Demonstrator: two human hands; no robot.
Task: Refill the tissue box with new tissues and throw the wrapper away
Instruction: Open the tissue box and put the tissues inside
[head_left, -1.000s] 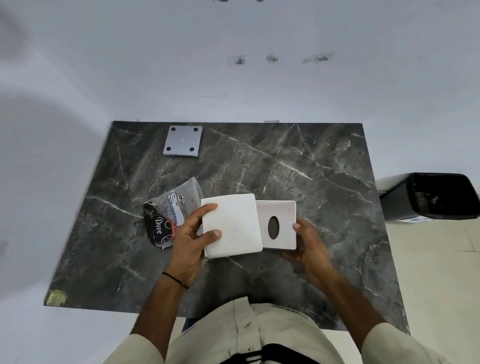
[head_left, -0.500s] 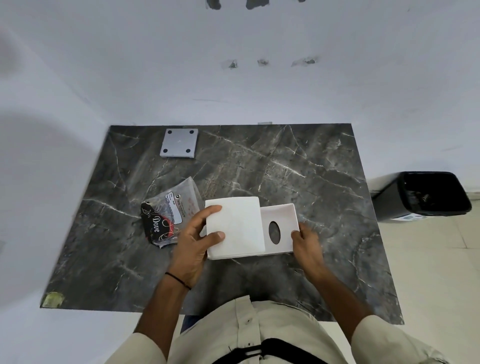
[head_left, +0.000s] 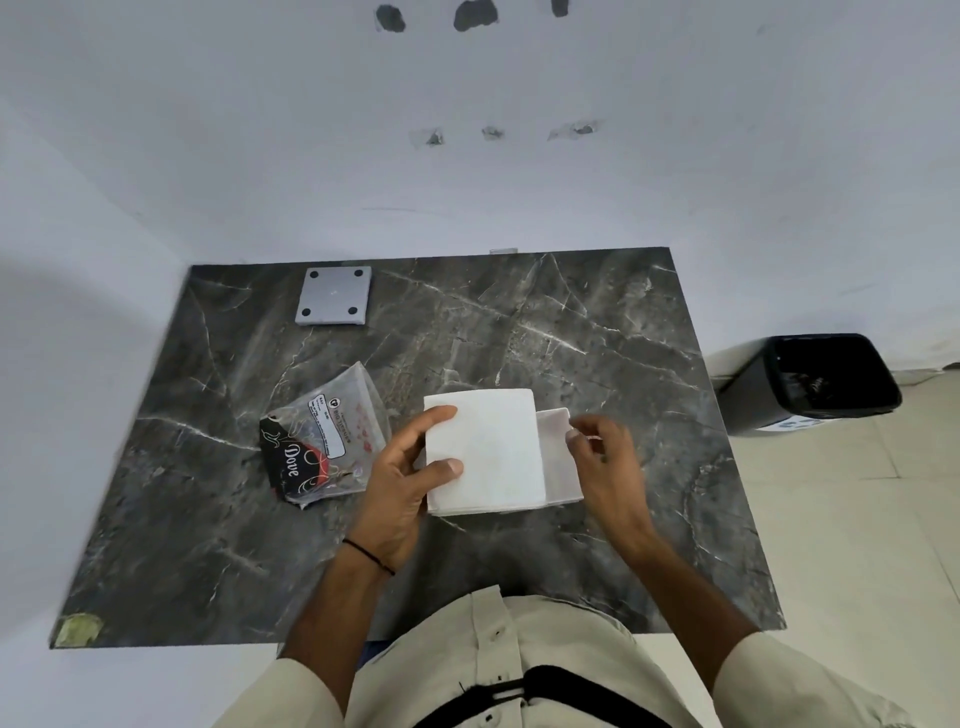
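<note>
The dark marble table (head_left: 597, 364) carries everything, and the black bin (head_left: 810, 382) stands on the floor beyond its right edge, well apart from the hands. On the far left part of the table lies a grey square plate (head_left: 333, 296). Nearer, just left of the left hand, lies the empty wrapper (head_left: 322, 441), flat and crumpled.

In the middle, the stack of tissues (head_left: 483, 449) is gripped by the left hand (head_left: 400, 478), thumb on top and fingers at its left edge. The stack covers most of the tissue box (head_left: 558, 457), which shows only at the right side, touching the stack. The right hand (head_left: 602, 457) is at the box's right edge; whether its fingers pinch the rim I cannot tell.

The stack lies directly over the box opening, shifted a little to the left, so I judge the coming move as a short push to the right and down. The wrapper is nearer to the left hand, the bin nearer to the right one.
</note>
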